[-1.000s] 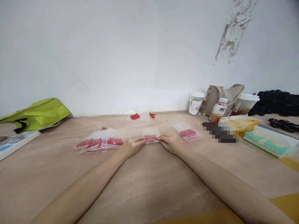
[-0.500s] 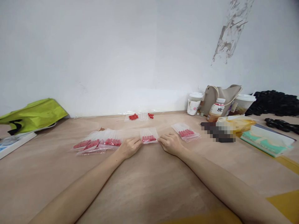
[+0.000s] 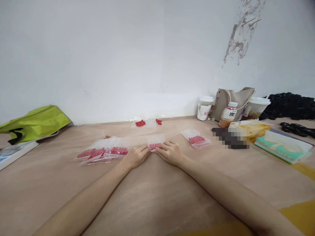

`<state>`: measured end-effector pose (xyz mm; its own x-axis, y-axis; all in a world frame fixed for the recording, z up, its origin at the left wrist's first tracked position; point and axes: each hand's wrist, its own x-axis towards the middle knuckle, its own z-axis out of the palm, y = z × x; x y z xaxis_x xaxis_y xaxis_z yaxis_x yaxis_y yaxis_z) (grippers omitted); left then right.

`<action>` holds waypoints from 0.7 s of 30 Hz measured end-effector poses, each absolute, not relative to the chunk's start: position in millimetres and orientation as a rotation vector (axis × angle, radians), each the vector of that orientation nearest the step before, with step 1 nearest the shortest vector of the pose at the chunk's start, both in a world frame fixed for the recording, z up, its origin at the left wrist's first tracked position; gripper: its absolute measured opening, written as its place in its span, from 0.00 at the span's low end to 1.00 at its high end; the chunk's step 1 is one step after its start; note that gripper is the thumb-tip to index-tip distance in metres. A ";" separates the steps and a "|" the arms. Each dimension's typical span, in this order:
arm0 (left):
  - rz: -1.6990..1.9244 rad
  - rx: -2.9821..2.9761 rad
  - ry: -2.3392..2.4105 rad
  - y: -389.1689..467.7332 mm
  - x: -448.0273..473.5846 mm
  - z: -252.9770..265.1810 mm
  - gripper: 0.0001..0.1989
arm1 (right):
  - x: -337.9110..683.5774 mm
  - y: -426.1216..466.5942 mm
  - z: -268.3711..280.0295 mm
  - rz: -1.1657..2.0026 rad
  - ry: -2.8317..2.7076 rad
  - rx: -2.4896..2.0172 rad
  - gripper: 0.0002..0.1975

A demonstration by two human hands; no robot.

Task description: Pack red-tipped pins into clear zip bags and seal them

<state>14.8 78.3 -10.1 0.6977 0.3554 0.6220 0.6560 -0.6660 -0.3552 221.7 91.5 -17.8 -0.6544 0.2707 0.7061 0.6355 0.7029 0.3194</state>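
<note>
A small clear zip bag [image 3: 155, 139] holding several red-ended sticks lies flat in the middle, its sealing edge towards me. My left hand [image 3: 136, 156] pinches that edge at its left corner. My right hand [image 3: 170, 152] has its fingers closed on the same edge, partly covering the bag's right side. Left of my left hand, several filled zip bags [image 3: 102, 151] with red-ended sticks overlap in a pile. Another filled bag [image 3: 196, 139] rests to the right, apart from my right hand.
Against the wall lie loose red pieces [image 3: 140, 123] on clear plastic. To the right stand a paper cup [image 3: 205, 108], a drink bottle [image 3: 227, 115], a beige bag [image 3: 236, 98] and tissue packs [image 3: 282, 146]. A lime-green bag [image 3: 36, 123] sits at the left.
My right hand has slid left along the bag's edge, closer to my left hand, and now covers more of the bag. My left hand stays at the left corner.
</note>
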 end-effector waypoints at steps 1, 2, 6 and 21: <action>-0.688 -2.334 -0.772 78.1 14.7 -9.8 0.12 | 215.0 92.1 -18.3 -0.752 -2.267 -0.664 0.10; -0.683 -2.333 -0.773 77.8 14.6 -9.5 0.12 | 209.2 93.3 -19.0 -0.762 -2.264 -0.649 0.10; -0.675 -2.351 -0.762 77.0 13.6 -8.8 0.11 | 197.2 99.1 -21.2 -0.802 -2.286 -0.607 0.10; -0.690 -2.354 -0.772 73.7 13.2 -9.7 0.11 | 228.1 97.3 -10.3 -1.173 -2.322 -0.409 0.12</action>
